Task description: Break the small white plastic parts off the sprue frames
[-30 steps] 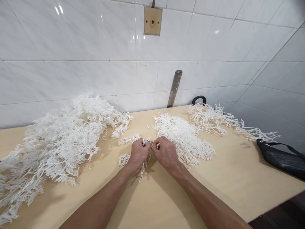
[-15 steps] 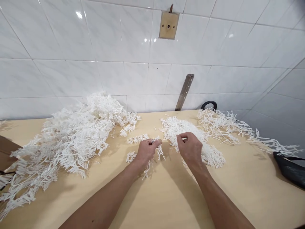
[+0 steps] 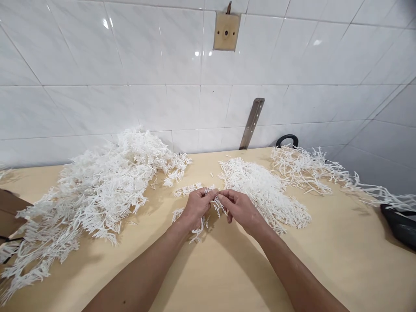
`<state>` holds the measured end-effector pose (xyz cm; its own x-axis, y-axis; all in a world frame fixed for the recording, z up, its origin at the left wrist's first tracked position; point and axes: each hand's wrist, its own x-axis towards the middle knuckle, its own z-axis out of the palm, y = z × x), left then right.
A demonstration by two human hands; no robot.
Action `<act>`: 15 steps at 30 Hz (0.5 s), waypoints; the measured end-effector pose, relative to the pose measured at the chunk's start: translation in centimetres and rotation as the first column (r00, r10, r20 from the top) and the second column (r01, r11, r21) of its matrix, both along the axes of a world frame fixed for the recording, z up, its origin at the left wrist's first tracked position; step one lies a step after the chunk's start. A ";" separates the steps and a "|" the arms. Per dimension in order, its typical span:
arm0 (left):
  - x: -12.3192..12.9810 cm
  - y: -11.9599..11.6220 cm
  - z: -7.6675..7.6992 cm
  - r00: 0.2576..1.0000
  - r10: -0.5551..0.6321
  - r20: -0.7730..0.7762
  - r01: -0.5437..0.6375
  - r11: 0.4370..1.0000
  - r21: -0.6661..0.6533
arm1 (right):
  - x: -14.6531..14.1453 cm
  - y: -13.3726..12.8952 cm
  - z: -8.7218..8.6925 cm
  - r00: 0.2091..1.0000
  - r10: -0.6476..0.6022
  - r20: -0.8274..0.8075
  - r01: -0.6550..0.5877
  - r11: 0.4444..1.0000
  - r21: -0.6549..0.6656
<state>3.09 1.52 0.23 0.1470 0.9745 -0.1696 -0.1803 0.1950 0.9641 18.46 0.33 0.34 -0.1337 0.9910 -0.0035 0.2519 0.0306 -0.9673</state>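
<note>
My left hand [image 3: 197,206] is closed on a white branched plastic sprig [image 3: 219,207], whose thin twigs hang below the fingers. Against the same sprig, my right hand [image 3: 236,208] pinches with thumb and forefinger, its fingertips meeting the left ones. Just behind the left hand lies a short white piece [image 3: 186,190] on the table. To the right of my hands spreads a heap of small white bits [image 3: 256,186]. A large tangled pile of white sprigs [image 3: 113,182] covers the left side.
Bare white branching stems [image 3: 302,169] lie at the back right, by a black ring-shaped handle [image 3: 287,140]. A black object [image 3: 398,223] sits at the right edge, a brown box [image 3: 11,212] at the left. A metal strip [image 3: 252,123] leans on the tiled wall [image 3: 146,52].
My right hand has moved left from beside the heap of small bits and now pinches at the sprig. My left hand keeps its hold in nearly the same place.
</note>
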 end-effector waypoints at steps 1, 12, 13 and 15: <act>0.1 0.0 -0.1 1.000 0.009 -0.019 -0.009 1.000 0.014 | -0.1 0.0 -0.2 1.000 0.010 -0.003 -0.010 1.000 -0.009; 0.1 0.1 -0.4 0.997 0.002 -0.071 0.003 0.997 0.081 | -0.2 -0.1 0.4 0.990 -0.136 0.027 0.135 0.991 0.006; 0.1 0.0 -0.2 0.998 -0.004 -0.069 0.009 0.997 0.072 | -0.2 -0.2 0.4 0.991 -0.134 0.018 0.134 0.991 0.003; 0.1 -0.2 0.1 0.998 -0.021 -0.063 0.025 0.998 0.055 | -0.2 -0.2 0.4 0.992 -0.129 -0.010 0.129 0.992 0.001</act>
<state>3.22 1.36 0.37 0.1601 0.9792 -0.1250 -0.1155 0.1444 0.9828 18.22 0.15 0.69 -0.0046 1.0000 -0.0008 0.2443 0.0004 -0.9697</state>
